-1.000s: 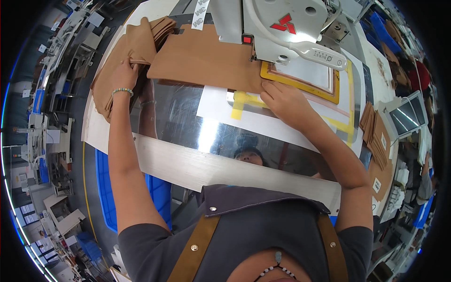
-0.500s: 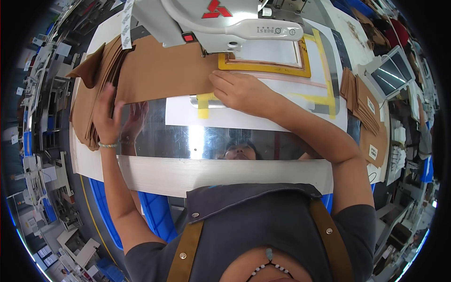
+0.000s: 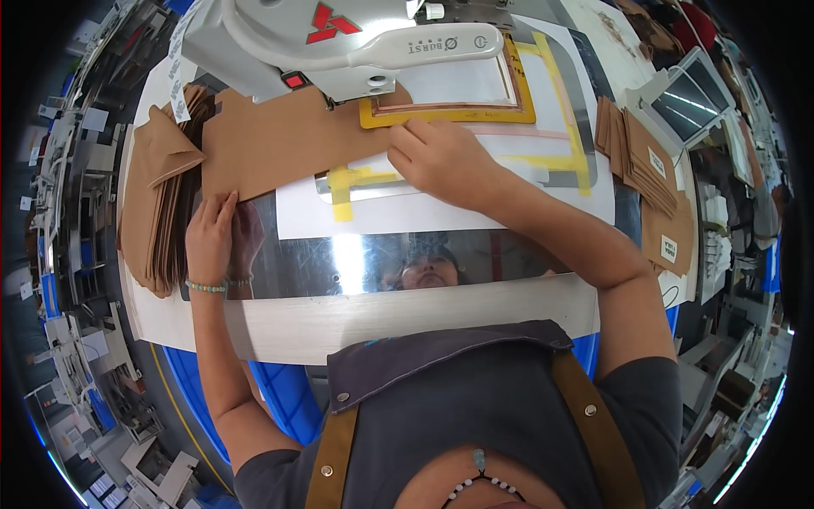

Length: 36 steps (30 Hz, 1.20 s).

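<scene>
A flat brown panel (image 3: 280,140), leather-like or stiff cloth, lies beneath the sewing machine's head. Its right end reaches up to a yellow-edged rectangular clamp frame (image 3: 520,85). My left hand (image 3: 210,246) pinches the panel's near left corner between thumb and fingers. At the opposite end, my right hand (image 3: 445,161) is closed on the near right edge, just below the frame; its fingertips are partly hidden. A folded stack of similar brown panels (image 3: 153,229) lies to the left, beside my left hand.
The white sewing machine (image 3: 288,42) overhangs the far side. A white sheet (image 3: 297,212) with yellow tape covers part of the shiny metal plate (image 3: 297,267). More brown pieces (image 3: 640,161) lie at the right, near a tilted screen (image 3: 691,97). Blue bins (image 3: 288,394) stand below the table.
My left hand has come off the stack's edge and closed on the panel's near left corner. The panel has turned slightly, its left end nearer me. My right hand stays at its right end.
</scene>
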### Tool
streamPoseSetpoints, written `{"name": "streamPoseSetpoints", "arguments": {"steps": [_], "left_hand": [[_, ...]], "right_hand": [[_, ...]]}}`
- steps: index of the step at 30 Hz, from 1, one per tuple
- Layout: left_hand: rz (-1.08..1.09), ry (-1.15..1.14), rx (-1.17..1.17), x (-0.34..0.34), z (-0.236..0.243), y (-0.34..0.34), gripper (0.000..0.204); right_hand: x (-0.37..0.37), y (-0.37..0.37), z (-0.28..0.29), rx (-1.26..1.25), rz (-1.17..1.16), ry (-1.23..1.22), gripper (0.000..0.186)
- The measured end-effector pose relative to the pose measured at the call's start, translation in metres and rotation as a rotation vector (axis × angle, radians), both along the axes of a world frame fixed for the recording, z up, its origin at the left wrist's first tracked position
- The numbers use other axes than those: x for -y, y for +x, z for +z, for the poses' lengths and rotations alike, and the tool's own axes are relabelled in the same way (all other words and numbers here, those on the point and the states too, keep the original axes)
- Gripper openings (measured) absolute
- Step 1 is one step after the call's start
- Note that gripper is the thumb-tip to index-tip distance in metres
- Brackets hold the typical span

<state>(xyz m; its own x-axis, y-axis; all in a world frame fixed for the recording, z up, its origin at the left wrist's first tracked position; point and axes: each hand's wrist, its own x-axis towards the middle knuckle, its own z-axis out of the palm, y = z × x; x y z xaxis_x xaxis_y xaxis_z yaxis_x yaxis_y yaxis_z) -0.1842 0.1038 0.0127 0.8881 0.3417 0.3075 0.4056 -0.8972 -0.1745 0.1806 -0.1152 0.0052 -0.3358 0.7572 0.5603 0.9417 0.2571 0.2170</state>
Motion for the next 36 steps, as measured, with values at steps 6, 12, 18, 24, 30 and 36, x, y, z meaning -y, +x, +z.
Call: {"name": "streamPoseSetpoints", "arguments": {"steps": [6, 12, 18, 24, 30, 36], "left_hand": [[-0.057, 0.014, 0.025, 0.009, -0.007, 0.014, 0.040], [-0.081, -0.029, 0.095, 0.014, -0.015, 0.020, 0.037], [-0.232, -0.010, 0.090, 0.021, -0.015, 0.096, 0.037], [-0.472, 0.074, 0.145, 0.030, -0.010, 0.178, 0.035], [-0.448, 0.028, 0.054, 0.044, -0.006, 0.180, 0.036], [-0.340, -0.027, 0.112, 0.044, -0.014, 0.173, 0.034]], "right_hand": [[0.018, 0.008, -0.005, 0.018, -0.135, -0.011, 0.012], [0.036, 0.029, -0.012, -0.030, -0.248, -0.066, 0.009], [0.086, 0.079, -0.005, -0.018, -0.412, -0.185, 0.007], [0.127, 0.126, -0.007, 0.024, -0.608, -0.162, 0.007], [0.137, 0.147, 0.016, -0.329, -0.664, -0.211, 0.022], [0.073, 0.193, -0.009, -0.413, -0.710, -0.048, 0.032]]}}
